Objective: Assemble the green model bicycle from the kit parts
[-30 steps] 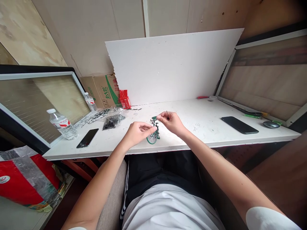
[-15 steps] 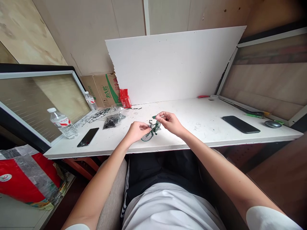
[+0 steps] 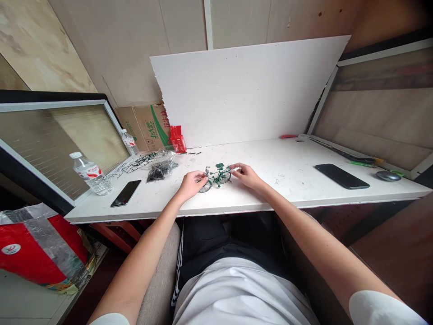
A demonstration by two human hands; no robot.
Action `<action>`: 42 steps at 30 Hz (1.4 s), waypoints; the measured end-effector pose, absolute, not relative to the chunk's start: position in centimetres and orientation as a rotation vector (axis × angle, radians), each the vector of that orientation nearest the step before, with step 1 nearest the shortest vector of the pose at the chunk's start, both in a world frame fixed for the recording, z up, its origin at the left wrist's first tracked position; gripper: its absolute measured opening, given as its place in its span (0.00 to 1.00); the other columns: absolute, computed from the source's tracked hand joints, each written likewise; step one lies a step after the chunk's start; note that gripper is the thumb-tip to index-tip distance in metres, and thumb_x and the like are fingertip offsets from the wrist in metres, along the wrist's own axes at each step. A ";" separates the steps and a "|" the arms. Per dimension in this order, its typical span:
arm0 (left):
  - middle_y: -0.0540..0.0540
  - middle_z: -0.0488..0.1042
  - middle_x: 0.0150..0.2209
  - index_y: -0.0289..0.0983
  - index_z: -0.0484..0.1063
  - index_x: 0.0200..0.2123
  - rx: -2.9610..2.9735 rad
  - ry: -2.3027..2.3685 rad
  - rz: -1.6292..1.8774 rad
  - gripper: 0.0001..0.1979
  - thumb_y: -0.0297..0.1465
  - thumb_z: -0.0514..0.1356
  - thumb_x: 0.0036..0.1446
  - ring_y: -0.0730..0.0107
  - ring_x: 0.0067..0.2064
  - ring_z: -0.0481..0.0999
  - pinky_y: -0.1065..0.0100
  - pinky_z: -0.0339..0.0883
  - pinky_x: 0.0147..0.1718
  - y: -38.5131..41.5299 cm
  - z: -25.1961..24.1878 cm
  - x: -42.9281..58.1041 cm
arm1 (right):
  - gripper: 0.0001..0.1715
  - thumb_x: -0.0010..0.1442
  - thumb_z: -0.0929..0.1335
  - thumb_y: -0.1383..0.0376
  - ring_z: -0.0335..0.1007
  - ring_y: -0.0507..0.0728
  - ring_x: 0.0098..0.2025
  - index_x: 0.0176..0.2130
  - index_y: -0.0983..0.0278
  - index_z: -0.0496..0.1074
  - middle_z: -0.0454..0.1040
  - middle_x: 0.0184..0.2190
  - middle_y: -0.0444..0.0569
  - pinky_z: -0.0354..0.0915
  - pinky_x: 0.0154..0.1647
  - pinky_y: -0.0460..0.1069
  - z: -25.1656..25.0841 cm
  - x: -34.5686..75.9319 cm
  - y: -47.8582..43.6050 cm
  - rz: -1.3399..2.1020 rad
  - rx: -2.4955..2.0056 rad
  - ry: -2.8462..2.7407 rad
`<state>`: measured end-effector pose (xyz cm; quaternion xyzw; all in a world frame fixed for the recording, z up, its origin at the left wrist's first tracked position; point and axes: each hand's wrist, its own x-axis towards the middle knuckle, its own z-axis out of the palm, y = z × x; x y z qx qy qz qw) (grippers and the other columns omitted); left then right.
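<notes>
A small green model bicycle (image 3: 223, 176) stands on the white table between my hands, its side toward me. My left hand (image 3: 192, 185) pinches it at the front, near the handlebar, above the front wheel. At the rear wheel is my right hand (image 3: 248, 176), its fingers closed on the back end of the bicycle. A small dark green flat piece (image 3: 219, 165) shows at the top of the bicycle; whether it is attached cannot be made out. My fingertips partly hide the front wheel and the rear edge.
On the left are a clear bag of dark parts (image 3: 159, 172), black part frames (image 3: 135, 165), a phone (image 3: 125, 193) and a water bottle (image 3: 90, 174). A red box (image 3: 177, 139) stands behind. To the right lie another phone (image 3: 342, 176) and a mouse (image 3: 388, 176).
The bicycle has turned from an angled pose to side-on, its rear swinging right. My right hand has moved right and slightly down, from the green piece to the rear wheel.
</notes>
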<state>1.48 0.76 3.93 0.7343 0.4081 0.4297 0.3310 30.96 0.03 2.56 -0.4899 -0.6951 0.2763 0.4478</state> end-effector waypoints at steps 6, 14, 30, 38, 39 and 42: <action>0.37 0.85 0.43 0.35 0.81 0.41 1.906 1.032 1.144 0.16 0.42 0.70 0.58 0.55 0.47 0.85 0.53 0.75 0.57 1.1 3.3 1.4 | 0.23 0.57 0.76 0.49 0.57 0.53 0.29 0.30 0.61 0.65 0.66 0.26 0.42 0.53 0.33 0.50 1.9 31.9 0.6 0.617 -1.380 -1.998; 0.37 0.85 0.43 0.34 0.80 0.40 1.864 1.023 1.170 0.18 0.43 0.72 0.56 0.56 0.46 0.85 0.55 0.77 0.54 1.1 3.3 1.6 | 0.28 0.56 0.76 0.47 0.49 0.52 0.29 0.27 0.60 0.60 0.58 0.25 0.38 0.48 0.33 0.50 2.0 32.2 0.5 0.707 -1.292 -2.026; 0.36 0.85 0.42 0.34 0.80 0.39 1.783 1.006 1.170 0.17 0.42 0.73 0.54 0.55 0.47 0.85 0.51 0.76 0.57 1.0 3.5 1.5 | 0.41 0.53 0.75 0.37 0.42 0.51 0.29 0.25 0.59 0.50 0.48 0.24 0.37 0.42 0.32 0.50 2.0 31.5 -0.1 0.753 -1.234 -1.969; 0.36 0.85 0.43 0.34 0.80 0.39 1.777 0.992 1.166 0.16 0.40 0.73 0.55 0.56 0.46 0.85 0.52 0.76 0.57 1.1 3.3 1.5 | 0.41 0.49 0.77 0.36 0.44 0.50 0.28 0.24 0.59 0.53 0.51 0.22 0.37 0.44 0.30 0.49 2.0 31.2 -0.3 0.783 -1.236 -1.905; 0.36 0.85 0.42 0.34 0.80 0.39 1.776 0.990 1.168 0.16 0.40 0.73 0.55 0.57 0.46 0.85 0.52 0.76 0.57 1.1 3.3 1.5 | 0.41 0.49 0.77 0.36 0.44 0.50 0.28 0.23 0.59 0.54 0.51 0.22 0.37 0.44 0.30 0.49 2.0 31.2 -0.3 0.783 -1.238 -1.900; 0.37 0.85 0.42 0.34 0.80 0.39 1.781 0.983 1.180 0.17 0.41 0.73 0.55 0.57 0.45 0.85 0.53 0.76 0.57 1.2 3.2 1.4 | 0.41 0.49 0.77 0.35 0.44 0.50 0.28 0.23 0.59 0.54 0.52 0.22 0.37 0.44 0.30 0.49 2.0 31.1 -0.3 0.779 -1.243 -1.899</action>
